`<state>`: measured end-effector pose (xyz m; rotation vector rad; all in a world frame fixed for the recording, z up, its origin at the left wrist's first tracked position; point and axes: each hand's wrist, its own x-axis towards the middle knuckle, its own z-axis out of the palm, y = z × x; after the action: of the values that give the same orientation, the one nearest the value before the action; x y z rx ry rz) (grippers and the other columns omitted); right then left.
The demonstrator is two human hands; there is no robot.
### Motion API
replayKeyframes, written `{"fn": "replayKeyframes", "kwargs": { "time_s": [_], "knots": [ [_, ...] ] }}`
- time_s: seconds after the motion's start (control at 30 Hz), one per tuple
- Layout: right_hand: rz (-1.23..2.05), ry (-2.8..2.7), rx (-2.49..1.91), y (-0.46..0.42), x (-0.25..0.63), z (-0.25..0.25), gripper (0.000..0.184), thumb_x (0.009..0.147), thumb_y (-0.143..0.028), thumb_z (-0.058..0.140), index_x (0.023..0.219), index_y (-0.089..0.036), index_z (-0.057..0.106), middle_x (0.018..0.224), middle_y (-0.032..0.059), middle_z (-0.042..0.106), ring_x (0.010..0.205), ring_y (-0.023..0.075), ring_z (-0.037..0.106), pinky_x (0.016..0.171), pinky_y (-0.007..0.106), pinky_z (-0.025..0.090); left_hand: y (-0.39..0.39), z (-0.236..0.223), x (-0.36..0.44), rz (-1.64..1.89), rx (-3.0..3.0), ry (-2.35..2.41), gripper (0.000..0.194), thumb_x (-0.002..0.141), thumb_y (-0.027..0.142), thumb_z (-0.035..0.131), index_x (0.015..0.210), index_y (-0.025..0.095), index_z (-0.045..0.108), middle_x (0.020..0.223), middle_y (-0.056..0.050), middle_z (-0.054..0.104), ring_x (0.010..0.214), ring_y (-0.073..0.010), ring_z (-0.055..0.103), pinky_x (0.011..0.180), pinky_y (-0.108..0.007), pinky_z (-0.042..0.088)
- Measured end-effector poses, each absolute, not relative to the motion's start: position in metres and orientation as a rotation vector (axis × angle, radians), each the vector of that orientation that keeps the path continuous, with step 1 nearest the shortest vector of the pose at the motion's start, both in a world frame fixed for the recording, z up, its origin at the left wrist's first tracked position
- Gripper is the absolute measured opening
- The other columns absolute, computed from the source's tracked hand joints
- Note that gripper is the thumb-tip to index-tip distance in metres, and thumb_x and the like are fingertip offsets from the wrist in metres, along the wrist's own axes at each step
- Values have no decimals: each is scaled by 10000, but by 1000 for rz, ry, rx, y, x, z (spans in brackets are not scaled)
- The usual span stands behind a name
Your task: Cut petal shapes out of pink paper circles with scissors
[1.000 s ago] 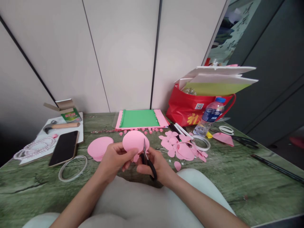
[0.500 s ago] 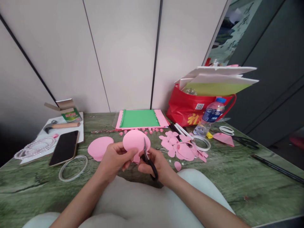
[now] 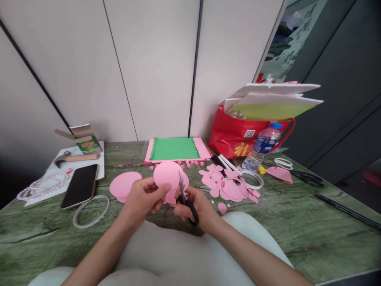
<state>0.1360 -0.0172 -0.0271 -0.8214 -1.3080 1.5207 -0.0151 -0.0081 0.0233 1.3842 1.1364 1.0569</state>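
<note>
Between thumb and fingers, my left hand (image 3: 145, 196) pinches a round pink paper piece (image 3: 166, 174), held up above the table's near edge. My right hand (image 3: 196, 204) has its fingers in the black handles of a pair of scissors (image 3: 190, 210). The blades point up and lie against the right edge of the paper circle; I cannot tell how far they cut in. Behind the circle, more pink paper shows, partly hidden. A stack of pink circles (image 3: 125, 184) lies left of my left hand. Pink flower cut-outs (image 3: 214, 178) are heaped to the right.
At the left are a phone (image 3: 80, 185), a tape roll (image 3: 91, 211), a hammer (image 3: 77, 158) and bead strings (image 3: 44, 185). Green and pink sheets (image 3: 175, 148) lie against the wall. A red bag (image 3: 226, 133) and water bottle (image 3: 263, 147) stand back right, near black scissors (image 3: 308, 177).
The paper circle has shifted slightly up and left against the scissors. More of the pink paper beneath it now shows. Both hands keep their holds.
</note>
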Motion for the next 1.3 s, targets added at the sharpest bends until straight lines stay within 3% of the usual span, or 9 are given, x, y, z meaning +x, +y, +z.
{"fn": "replayKeyframes", "kwargs": {
  "time_s": [0.33, 0.5, 0.67, 1.1, 1.3],
  "knots": [
    [1545, -1327, -844, -19, 135, -24, 332, 541, -328, 726, 720, -174, 492, 486, -55, 539, 346, 69, 433, 346, 182, 305, -11, 26, -13, 1045, 1306, 1020, 230, 705, 352, 627, 618, 156, 543, 498, 39, 547, 348, -70, 458, 314, -180, 349],
    [1561, -1360, -805, -20, 135, -26, 390, 537, -339, 750, 776, -176, 490, 509, -67, 515, 375, 71, 436, 369, 183, 310, -10, 24, -14, 1055, 1368, 1160, 270, 664, 332, 664, 528, 137, 536, 370, 68, 439, 309, -31, 342, 299, -148, 246],
    [1575, -1324, -761, -20, 137, -18, 535, 486, -319, 802, 888, -166, 483, 561, -67, 496, 484, 69, 400, 454, 189, 315, -10, 23, -15, 987, 1399, 1181, 230, 644, 333, 673, 575, 131, 586, 352, 78, 406, 304, -24, 298, 300, -148, 198],
    [1515, -1394, -758, -19, 138, -17, 498, 510, -390, 790, 854, -171, 503, 568, -63, 454, 507, 73, 360, 465, 200, 302, -9, 23, -15, 995, 1418, 1198, 222, 647, 337, 664, 586, 134, 599, 346, 81, 383, 300, -26, 287, 300, -156, 207],
    [1543, -1334, -751, -18, 138, -22, 482, 498, -336, 799, 803, -179, 461, 532, -83, 429, 477, 61, 322, 450, 193, 273, -9, 23, -14, 993, 1394, 1182, 213, 630, 323, 686, 584, 139, 589, 378, 77, 413, 315, -27, 301, 303, -152, 212]
  ]
}}
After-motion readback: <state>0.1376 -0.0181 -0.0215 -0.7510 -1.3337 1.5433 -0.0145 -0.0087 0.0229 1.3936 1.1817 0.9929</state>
